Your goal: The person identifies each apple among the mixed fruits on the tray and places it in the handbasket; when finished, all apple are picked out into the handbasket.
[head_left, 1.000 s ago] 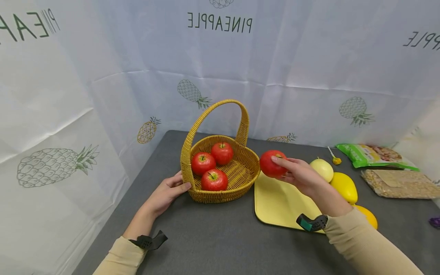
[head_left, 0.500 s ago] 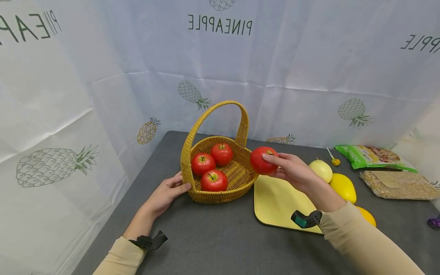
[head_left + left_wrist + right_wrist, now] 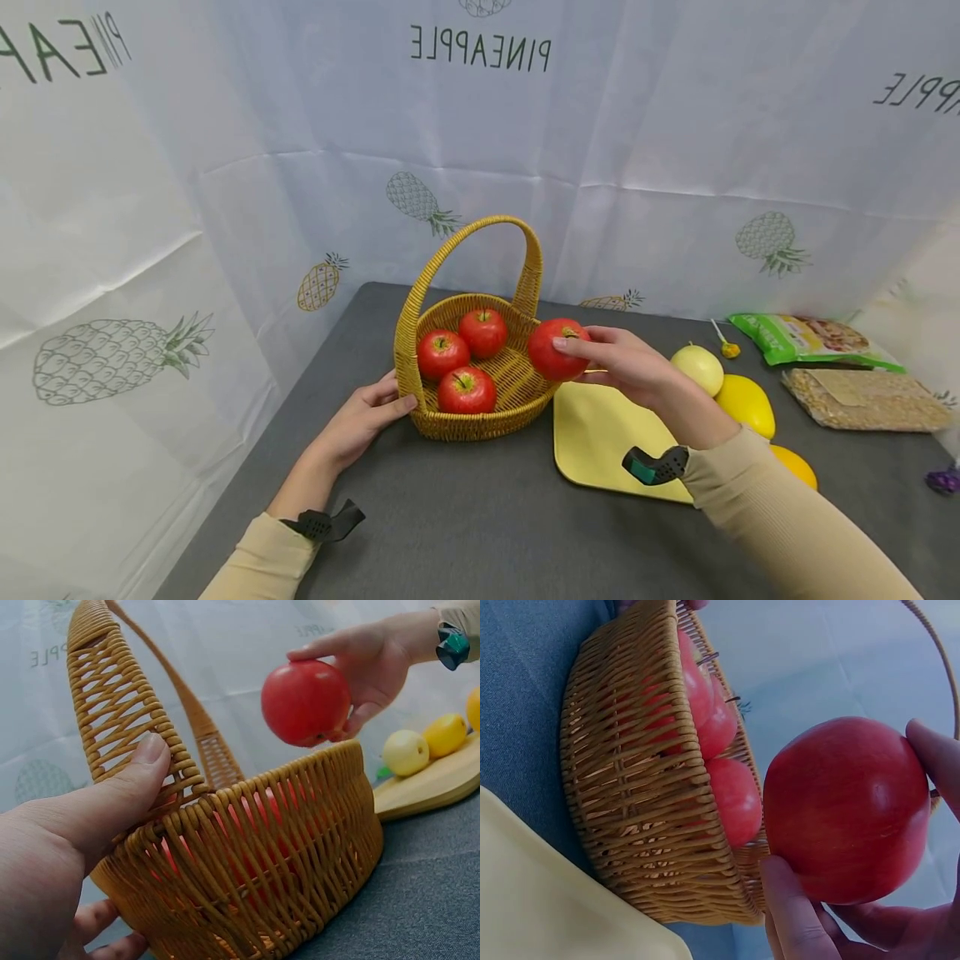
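A woven yellow basket (image 3: 480, 417) (image 3: 300, 847) (image 3: 645, 817) with a tall handle stands on the grey table and holds three red apples (image 3: 467, 390). My right hand (image 3: 626, 367) grips a fourth red apple (image 3: 553, 348) (image 3: 305, 702) (image 3: 847, 808) in the air just above the basket's right rim. My left hand (image 3: 363, 417) rests against the basket's left side, its thumb (image 3: 112, 802) pressed on the rim by the handle's base.
A yellow cutting board (image 3: 600, 437) lies right of the basket. Beyond it sit a pale round fruit (image 3: 699, 369), a yellow fruit (image 3: 744, 405) and an orange one (image 3: 793, 467). A green packet (image 3: 810, 337) and a bag of grain (image 3: 870, 400) lie at the far right.
My right hand has carried the red apple leftward, from over the cutting board to just above the basket's right rim. The left hand has stayed on the basket.
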A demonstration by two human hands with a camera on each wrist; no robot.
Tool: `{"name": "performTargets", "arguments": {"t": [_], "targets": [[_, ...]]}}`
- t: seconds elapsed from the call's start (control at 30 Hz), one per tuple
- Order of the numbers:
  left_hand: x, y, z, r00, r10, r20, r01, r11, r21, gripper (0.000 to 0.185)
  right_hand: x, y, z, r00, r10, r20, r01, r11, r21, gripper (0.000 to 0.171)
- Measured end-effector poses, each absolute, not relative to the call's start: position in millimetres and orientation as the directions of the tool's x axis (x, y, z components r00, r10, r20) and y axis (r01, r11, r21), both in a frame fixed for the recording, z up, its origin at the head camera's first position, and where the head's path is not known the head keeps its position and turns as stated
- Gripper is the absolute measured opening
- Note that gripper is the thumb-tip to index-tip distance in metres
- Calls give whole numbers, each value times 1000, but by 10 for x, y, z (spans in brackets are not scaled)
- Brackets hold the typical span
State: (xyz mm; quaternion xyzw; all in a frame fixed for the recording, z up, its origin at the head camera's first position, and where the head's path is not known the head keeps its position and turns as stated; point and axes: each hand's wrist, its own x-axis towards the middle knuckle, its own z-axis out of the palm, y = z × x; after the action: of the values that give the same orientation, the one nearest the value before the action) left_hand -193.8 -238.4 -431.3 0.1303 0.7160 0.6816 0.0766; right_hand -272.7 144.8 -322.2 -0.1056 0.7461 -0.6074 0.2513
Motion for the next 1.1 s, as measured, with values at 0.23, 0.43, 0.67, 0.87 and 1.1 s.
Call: {"name": "performTargets", "arguments": {"t": [0.23, 0.43, 0.67, 0.87, 1.1], "targets": [[-1933, -2392, -4313, -954, 292, 65, 82, 47, 995, 50, -2698, 1373, -3210, -842, -487, -231, 105, 273, -956, 67], [-1938, -2394, -4307, -955, 291, 58, 78, 55, 995, 51, -2695, 1311, -3229, -831, -503, -237, 88, 301, -949, 68], [-1947, -2393, -4324, -954, 294, 65, 83, 48, 995, 50, -2731, 1251, -3249, -810, -531, -250, 90, 309, -947, 73], [-1951, -2393, -4327, -954, 292, 71, 87, 44, 995, 49, -2773, 1201, -3234, -809, -527, -260, 49, 380, -924, 75], [-1946, -2397, -4314, -956, 285, 62, 83, 62, 995, 50, -2812, 1108, -3158, -801, -537, -266, -26, 475, -880, 74]]}}
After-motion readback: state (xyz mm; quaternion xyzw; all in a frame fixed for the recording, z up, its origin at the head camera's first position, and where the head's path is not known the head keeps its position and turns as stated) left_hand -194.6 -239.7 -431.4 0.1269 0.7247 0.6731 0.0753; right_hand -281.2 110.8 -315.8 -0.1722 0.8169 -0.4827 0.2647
